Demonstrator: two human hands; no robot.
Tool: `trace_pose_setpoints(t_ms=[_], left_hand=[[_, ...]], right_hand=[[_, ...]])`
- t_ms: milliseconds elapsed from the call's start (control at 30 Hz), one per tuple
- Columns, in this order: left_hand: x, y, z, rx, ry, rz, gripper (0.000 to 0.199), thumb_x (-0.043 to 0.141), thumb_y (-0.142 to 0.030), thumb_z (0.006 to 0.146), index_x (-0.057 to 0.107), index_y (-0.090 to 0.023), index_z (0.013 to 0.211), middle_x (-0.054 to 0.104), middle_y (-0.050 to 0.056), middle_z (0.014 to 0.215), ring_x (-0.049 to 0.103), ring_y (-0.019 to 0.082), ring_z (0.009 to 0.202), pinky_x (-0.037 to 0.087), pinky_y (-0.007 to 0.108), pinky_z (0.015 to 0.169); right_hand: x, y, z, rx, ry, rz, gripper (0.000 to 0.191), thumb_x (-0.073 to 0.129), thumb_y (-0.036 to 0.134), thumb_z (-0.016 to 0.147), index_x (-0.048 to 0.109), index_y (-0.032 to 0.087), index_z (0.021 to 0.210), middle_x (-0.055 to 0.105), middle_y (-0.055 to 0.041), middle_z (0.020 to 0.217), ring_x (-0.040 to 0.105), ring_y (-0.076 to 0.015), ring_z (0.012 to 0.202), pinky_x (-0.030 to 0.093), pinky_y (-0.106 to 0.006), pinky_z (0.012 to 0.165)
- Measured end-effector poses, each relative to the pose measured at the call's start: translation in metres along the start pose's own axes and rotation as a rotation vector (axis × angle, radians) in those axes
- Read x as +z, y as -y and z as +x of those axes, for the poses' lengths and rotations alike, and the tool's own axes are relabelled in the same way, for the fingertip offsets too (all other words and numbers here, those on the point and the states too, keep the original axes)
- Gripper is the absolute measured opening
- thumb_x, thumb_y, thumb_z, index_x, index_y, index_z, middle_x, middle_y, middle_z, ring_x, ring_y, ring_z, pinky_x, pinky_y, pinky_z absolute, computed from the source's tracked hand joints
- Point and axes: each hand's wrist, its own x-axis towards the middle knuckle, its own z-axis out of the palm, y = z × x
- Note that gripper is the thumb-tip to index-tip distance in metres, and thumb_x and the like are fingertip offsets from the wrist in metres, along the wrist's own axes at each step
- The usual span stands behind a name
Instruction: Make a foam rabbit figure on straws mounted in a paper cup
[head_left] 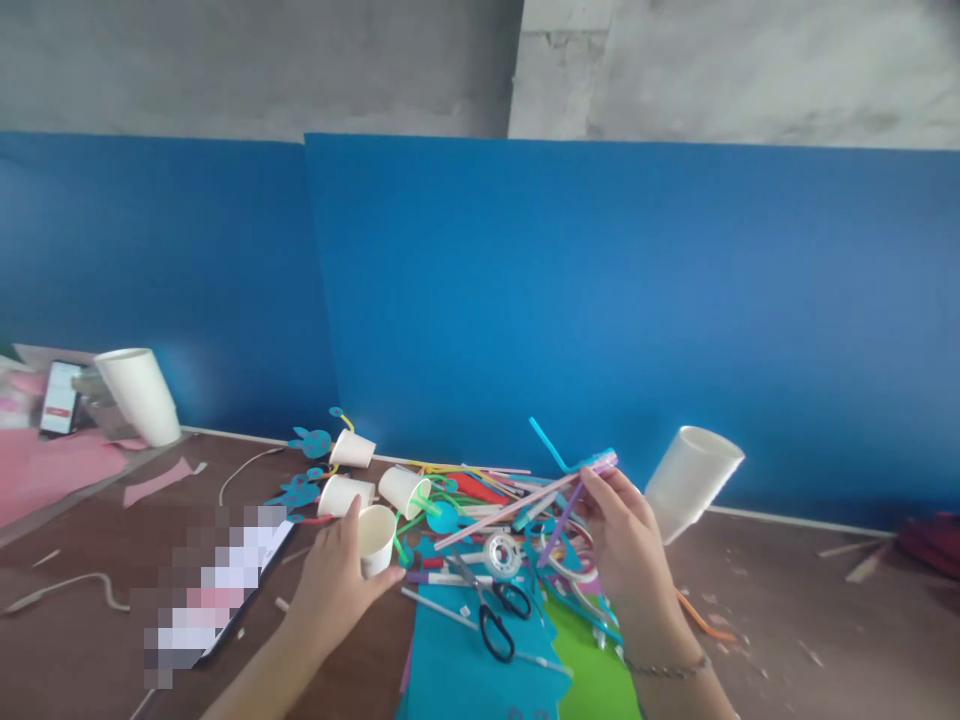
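Observation:
My left hand (pixel 337 565) is curled round a small white paper cup (pixel 377 540), its thumb at the cup's lower right and its index finger at the upper left. Between the fingertips of my right hand (pixel 619 515) are several bendy drinking straws (pixel 592 464), blue, pink and purple, fanning out to the left. Behind the left hand, more paper cups (pixel 354 449) lie on their sides with straws and blue paper animal shapes (pixel 311 442) attached. Another paper cup (pixel 397 488) has green straws at its mouth. Black-handled scissors (pixel 496 632) and a tape roll (pixel 502 554) lie between my hands.
Loose straws (pixel 491 482) are heaped against the blue partition (pixel 600 300). Blue paper (pixel 480 680) and green paper (pixel 581 665) lie in front. A tall stack of white cups (pixel 694 480) leans at right, another (pixel 139 395) at left. A phone (pixel 232 590) lies left.

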Motion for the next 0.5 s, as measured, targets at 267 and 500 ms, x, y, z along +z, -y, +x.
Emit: trace_pose_setpoints(t_ms=[267,500], left_hand=[[0.003,-0.045,-0.004,0.216,-0.044,-0.345,0.078,0.064,-0.029,0.074,0.025,-0.02,0.141,0.049,0.016,0.136,0.047,0.032,0.126,0.038,0.044,0.103],[0.015,-0.088,0.008,0.058,0.13,-0.775,0.08,0.073,-0.03,0.066,0.034,-0.019,0.135,0.05,0.015,0.132,0.05,0.031,0.122,0.04,0.041,0.101]], right_hand=[[0.01,0.018,-0.02,-0.248,-0.037,0.015,0.023,0.07,0.042,0.075,0.059,0.022,0.079,0.058,0.0016,0.068,0.052,-0.0135,0.061,0.041,-0.025,0.056],[0.001,0.028,-0.024,-0.323,-0.077,-0.124,0.02,0.069,0.04,0.076,0.063,0.021,0.079,0.06,-0.0007,0.068,0.053,-0.0143,0.062,0.042,-0.025,0.056]])
